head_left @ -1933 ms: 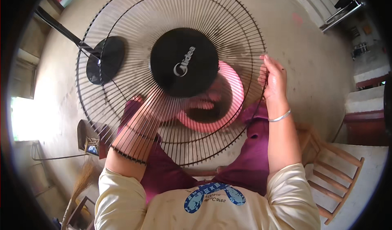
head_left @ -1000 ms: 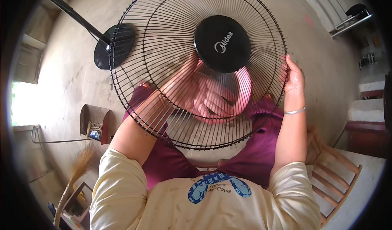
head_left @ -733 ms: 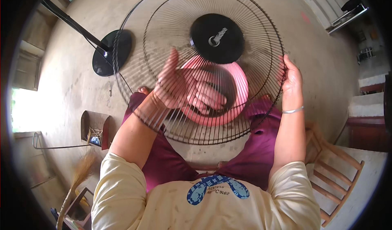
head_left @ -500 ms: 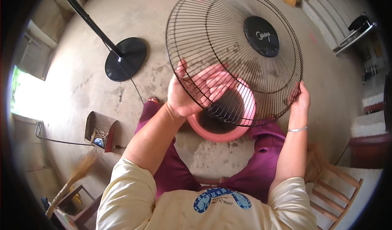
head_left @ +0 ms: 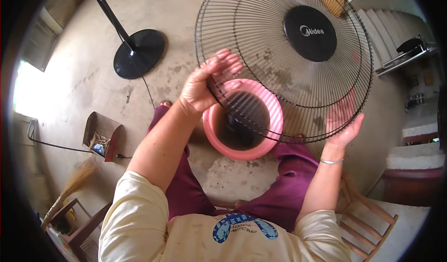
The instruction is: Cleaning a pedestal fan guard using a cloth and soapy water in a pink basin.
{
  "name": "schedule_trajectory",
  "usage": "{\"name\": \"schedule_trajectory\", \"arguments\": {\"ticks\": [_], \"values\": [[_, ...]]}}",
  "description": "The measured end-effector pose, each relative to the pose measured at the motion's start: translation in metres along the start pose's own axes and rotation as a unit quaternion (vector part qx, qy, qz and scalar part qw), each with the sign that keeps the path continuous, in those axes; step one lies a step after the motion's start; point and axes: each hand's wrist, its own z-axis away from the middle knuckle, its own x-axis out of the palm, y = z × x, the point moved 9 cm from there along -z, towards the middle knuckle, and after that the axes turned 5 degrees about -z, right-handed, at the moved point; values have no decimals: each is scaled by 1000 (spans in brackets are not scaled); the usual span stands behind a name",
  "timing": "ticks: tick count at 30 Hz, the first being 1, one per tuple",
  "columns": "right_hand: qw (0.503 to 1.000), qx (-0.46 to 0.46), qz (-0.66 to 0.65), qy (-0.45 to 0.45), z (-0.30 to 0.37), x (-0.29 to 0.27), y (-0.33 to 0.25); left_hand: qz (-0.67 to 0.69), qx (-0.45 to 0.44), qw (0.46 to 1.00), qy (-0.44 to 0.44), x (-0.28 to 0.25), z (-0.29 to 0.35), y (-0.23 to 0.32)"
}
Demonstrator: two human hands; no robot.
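Black wire grille: you've got the round fan guard (head_left: pixel 284 62) up in front of you, tilted, its dark round centre cap (head_left: pixel 310 33) toward the upper right
Left hand: your left hand (head_left: pixel 205 85) is on the guard's lower-left rim, fingers (head_left: pixel 228 62) spread out over the wires – more a loose hold than a clenched grip
Right hand: your right hand (head_left: pixel 343 122) sits at the lower-right rim, partly behind the wires, palm open against the edge – can't tell if the fingers actually curl round it
Pink basin: a round pink plastic basin (head_left: pixel 242 120) is on the floor between your knees, right under the guard's lower edge, dark inside
Fan stand: a black pole with a round base (head_left: pixel 138 53) stands on the concrete well off to your left
Other bits: a dustpan (head_left: pixel 103 135) and a straw broom (head_left: pixel 74 183) lie at lower left, and a wooden chair (head_left: pixel 368 220) is just beside your right leg
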Motion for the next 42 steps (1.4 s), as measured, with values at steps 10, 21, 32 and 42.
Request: {"name": "schedule_trajectory", "arguments": {"ticks": [10,21,32,42], "values": [[951,130,-20,-278,23,29,8,-179,32,939,292,-46,-9,3],[967,120,23,-223,19,26,29,-838,190,498,118,61,8,-20],[962,140,15,-233,20,43,49,-788,241,562,-72,111,46,-64],[964,128,53,-225,19,55,48,-856,184,483,0,78,16,-58]]}}
